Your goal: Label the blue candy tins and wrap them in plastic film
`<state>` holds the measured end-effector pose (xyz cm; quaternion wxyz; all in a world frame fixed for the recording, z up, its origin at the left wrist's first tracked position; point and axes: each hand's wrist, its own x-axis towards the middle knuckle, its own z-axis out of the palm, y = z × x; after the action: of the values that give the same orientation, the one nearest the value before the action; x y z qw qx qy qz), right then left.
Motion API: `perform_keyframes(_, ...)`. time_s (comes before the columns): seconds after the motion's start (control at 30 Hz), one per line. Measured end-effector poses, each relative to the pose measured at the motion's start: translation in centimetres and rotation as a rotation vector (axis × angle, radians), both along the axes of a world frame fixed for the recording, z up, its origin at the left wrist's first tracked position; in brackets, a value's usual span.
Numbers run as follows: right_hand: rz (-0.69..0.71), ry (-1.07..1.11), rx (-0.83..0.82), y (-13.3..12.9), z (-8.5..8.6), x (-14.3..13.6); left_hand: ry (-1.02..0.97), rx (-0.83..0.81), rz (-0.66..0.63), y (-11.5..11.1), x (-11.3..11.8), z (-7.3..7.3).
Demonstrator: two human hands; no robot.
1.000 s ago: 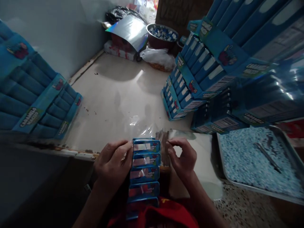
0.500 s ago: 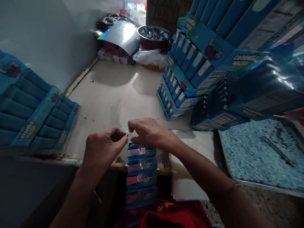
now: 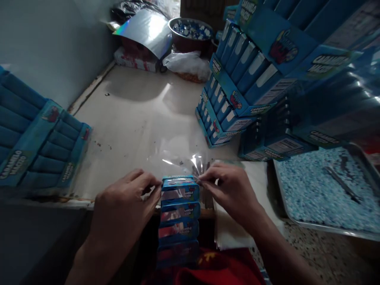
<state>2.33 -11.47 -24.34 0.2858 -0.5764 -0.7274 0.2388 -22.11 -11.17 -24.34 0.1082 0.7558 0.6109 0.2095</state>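
A blue display box of candy packs stands close to me at the counter's front edge, its several packs stacked in a row toward my lap. Beyond its far end spreads a clear plastic bag, shiny and loosely puffed. My left hand is closed in a pinch on the bag's edge at the box's left corner. On the opposite corner my right hand pinches the bag's other edge between thumb and fingers. Whether the bag's mouth goes around the box end, I cannot tell.
Filled blue display boxes are piled at the right, and more boxes stand at the left. A metal tray holds blue-white candies and a metal tool. Flat clear plastic sheets lie beside me. A bowl sits at the back.
My hands have moved apart, the right one going right and down, to the box's two sides. The plastic, bunched small between my fingers before, is now spread wide.
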Motion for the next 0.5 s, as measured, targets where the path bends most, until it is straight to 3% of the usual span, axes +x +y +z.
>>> perform_keyframes(0.13,-0.188,0.083,0.262,-3.8,0.3,-2.5,0.070,0.107,0.015,-1.4,0.6,-0.3)
perform_keyframes(0.27,-0.172,-0.017,0.600,-5.8,-2.8,-3.7,0.092,0.318,0.105,-3.2,0.8,-2.2)
perform_keyframes(0.4,-0.120,-0.070,0.635,-6.6,-5.7,-2.3,-0.061,0.568,-0.011,-5.2,0.2,-5.0)
perform_keyframes(0.5,-0.072,-0.072,0.588,-6.8,-6.7,-1.0,-0.121,0.625,-0.032,-5.5,-0.1,-7.6)
